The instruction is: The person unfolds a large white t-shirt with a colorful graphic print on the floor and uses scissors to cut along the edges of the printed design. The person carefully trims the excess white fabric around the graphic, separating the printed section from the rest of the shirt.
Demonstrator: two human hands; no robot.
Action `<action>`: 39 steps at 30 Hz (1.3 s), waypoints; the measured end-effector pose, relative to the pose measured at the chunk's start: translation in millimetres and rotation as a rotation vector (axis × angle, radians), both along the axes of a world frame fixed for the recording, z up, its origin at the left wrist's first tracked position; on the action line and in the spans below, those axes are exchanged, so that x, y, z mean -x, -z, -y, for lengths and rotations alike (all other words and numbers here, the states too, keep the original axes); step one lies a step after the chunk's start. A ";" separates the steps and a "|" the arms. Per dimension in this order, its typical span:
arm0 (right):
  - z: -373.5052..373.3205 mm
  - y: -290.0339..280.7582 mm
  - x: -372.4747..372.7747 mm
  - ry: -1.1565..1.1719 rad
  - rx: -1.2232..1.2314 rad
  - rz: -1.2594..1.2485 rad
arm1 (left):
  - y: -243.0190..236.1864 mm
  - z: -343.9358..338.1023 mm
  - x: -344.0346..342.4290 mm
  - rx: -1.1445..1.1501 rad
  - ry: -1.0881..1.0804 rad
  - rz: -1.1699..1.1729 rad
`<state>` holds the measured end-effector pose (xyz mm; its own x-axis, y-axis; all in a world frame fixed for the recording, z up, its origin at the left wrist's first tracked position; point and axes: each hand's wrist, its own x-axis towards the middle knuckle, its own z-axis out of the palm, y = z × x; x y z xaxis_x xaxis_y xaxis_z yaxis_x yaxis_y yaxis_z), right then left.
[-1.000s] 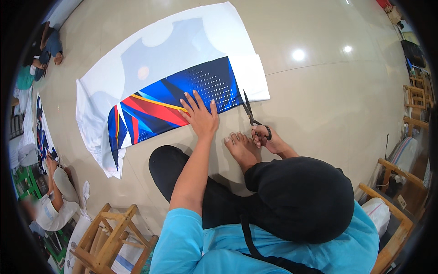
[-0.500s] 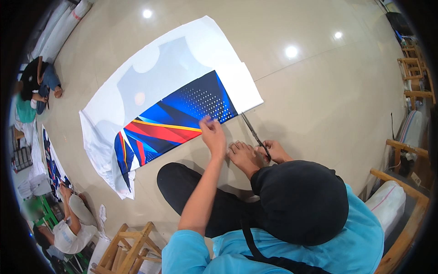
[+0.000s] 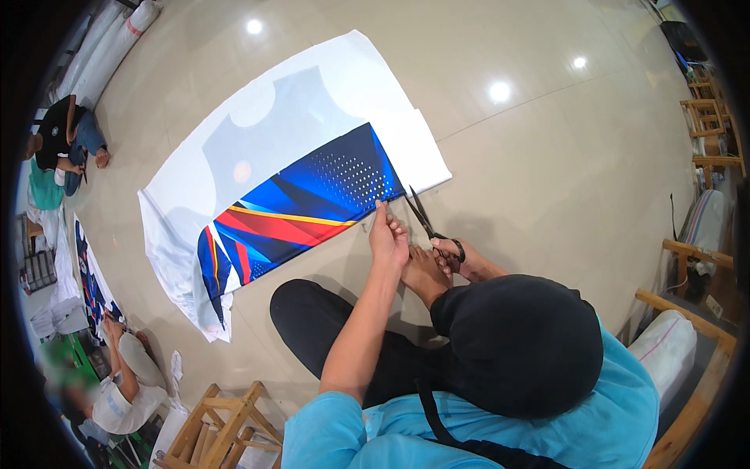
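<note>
Spread on glossy beige floor [image 3: 539,180], white cloth [image 3: 297,181] with blue, red and yellow print and white dots, near edge pinched in left hand [image 3: 388,237], dark scissors [image 3: 423,215] gripped in right hand [image 3: 464,259], blades parted beside that edge.

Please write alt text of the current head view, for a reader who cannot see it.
A person's right hand holds slightly open black scissors at the edge of white fabric with a blue, red and yellow print, spread on a beige floor. The left hand is at that same edge.
</note>
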<state>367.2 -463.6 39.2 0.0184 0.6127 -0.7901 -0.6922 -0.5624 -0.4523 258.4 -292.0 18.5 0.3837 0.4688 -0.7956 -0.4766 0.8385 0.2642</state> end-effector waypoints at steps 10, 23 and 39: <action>-8.1 0.1 4.4 -0.060 0.071 0.224 | -3.4 16.5 -6.1 0.019 0.028 -0.266; -30.4 -10.1 2.0 -0.051 0.011 0.279 | 2.4 -1.6 -15.9 0.070 0.222 -0.260; -32.7 -8.8 7.7 -0.058 0.109 0.338 | 2.1 2.7 -17.5 -0.092 0.344 -0.336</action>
